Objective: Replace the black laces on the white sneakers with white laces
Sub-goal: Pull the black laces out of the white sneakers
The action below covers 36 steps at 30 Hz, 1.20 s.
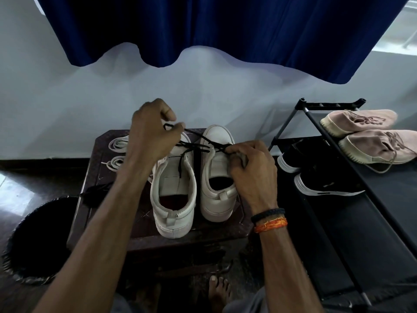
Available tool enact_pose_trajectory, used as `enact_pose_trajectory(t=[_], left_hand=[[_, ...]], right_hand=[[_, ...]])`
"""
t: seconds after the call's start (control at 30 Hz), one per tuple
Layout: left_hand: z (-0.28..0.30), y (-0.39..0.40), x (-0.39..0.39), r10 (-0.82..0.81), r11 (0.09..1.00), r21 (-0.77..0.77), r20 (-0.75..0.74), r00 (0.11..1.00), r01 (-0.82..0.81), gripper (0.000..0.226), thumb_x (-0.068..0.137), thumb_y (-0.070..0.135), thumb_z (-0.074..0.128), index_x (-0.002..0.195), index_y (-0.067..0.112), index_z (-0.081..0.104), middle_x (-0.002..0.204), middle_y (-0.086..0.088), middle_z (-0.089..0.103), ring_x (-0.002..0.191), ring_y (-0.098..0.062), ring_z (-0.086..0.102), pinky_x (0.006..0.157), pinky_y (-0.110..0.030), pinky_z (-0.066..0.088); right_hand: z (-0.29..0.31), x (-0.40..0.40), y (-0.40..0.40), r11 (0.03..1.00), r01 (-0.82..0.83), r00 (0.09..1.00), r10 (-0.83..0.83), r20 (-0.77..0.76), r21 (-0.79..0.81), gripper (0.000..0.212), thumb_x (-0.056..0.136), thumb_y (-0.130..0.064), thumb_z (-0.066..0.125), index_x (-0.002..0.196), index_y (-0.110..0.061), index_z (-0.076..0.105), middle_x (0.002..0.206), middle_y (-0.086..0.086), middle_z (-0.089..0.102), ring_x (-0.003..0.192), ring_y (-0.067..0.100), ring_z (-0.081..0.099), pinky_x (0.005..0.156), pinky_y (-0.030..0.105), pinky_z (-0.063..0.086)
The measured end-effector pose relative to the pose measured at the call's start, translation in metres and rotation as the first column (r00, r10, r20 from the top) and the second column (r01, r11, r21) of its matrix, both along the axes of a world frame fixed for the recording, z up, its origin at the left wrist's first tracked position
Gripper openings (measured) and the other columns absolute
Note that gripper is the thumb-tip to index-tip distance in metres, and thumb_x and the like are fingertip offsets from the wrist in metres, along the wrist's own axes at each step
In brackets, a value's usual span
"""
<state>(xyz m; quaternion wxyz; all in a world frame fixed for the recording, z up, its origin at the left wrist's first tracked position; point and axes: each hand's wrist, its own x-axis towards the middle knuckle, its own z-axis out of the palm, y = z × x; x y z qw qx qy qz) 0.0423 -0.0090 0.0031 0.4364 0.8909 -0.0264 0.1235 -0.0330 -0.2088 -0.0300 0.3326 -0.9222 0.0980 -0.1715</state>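
From above, we see two white sneakers side by side on a dark stool. Our left hand and right hand each pinch one black lace. Two coiled white laces lie left of the sneakers.

White sneakers — black lace — navy curtain, pink shoes.

Both arms reach fwd — left hand raised, fingers curled in a pinch; right hand lower, fingers curled too.
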Motion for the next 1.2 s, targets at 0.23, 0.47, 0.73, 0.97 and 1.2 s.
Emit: enact_pose_trajectory(t=[0.23, 0.47, 0.73, 0.97, 1.2], left_hand=[[-0.008, -0.039, -0.008, -0.373, 0.907, 0.261, 0.129, 0.919, 0.331, 0.029, 0.079, 0.043, 0.064, 0.101, 0.03, 0.076, 0.126, 0.016, 0.064, 0.121, -0.015, 0.047, 0.098, -0.03, 0.022], [-0.02, -0.058, -0.017, -0.471, 0.771, 0.501, 0.031, 0.882, 0.393, 0.039, 0.067, 0.03, 0.059, 0.099, 0.026, 0.08, 0.132, 0.005, 0.062, 0.126, -0.024, 0.045, 0.102, -0.035, 0.018], [-0.025, -0.065, -0.017, -0.422, 0.814, 0.488, 0.119, 0.899, 0.317, 0.007, 0.059, 0.019, 0.072, 0.063, 0.023, 0.076, 0.117, 0.004, 0.069, 0.113, -0.029, 0.054, 0.095, -0.036, 0.02], [0.002, -0.052, -0.016, -0.289, 0.95, -0.129, -0.016, 0.957, 0.284, 0.016, 0.081, 0.012, 0.068, 0.073, 0.026, 0.067, 0.105, 0.017, 0.07, 0.107, -0.003, 0.062, 0.103, -0.035, 0.042], [0.032, -0.005, -0.007, -0.318, 0.257, -0.966, -0.048, 0.947, 0.037, 0.026, 0.102, -0.004, 0.036, 0.088, 0.007, 0.054, 0.076, -0.011, 0.068, 0.074, -0.027, 0.069, 0.09, -0.042, 0.059]], right_hand=[[0.004, 0.0, 0.003, 0.998, -0.002, 0.999, -0.001, -0.043, -0.066, 0.019, 0.09, -0.017, 0.065, 0.102, -0.029, 0.073, 0.115, -0.007, 0.056, 0.096, 0.015, 0.061, 0.076, 0.033, 0.052], [0.006, -0.001, 0.003, 0.999, -0.024, 0.999, 0.023, -0.049, -0.031, 0.018, 0.09, -0.011, 0.062, 0.102, -0.022, 0.07, 0.114, -0.005, 0.054, 0.094, 0.013, 0.057, 0.069, 0.013, 0.037], [0.005, -0.004, 0.004, 1.0, -0.002, 1.0, 0.002, -0.018, -0.02, 0.029, 0.089, -0.011, 0.059, 0.116, -0.021, 0.063, 0.115, -0.002, 0.057, 0.09, 0.014, 0.055, 0.065, 0.014, 0.033], [0.001, -0.004, 0.005, 0.995, 0.099, 0.995, -0.099, 0.009, 0.005, 0.023, 0.091, -0.015, 0.061, 0.114, -0.016, 0.058, 0.111, 0.0, 0.06, 0.091, 0.015, 0.055, 0.073, 0.028, 0.039], [0.001, -0.003, 0.009, 0.985, 0.172, 0.985, -0.172, 0.008, 0.03, 0.015, 0.094, -0.024, 0.059, 0.106, -0.016, 0.065, 0.099, 0.0, 0.069, 0.091, 0.021, 0.065, 0.081, 0.039, 0.055]])
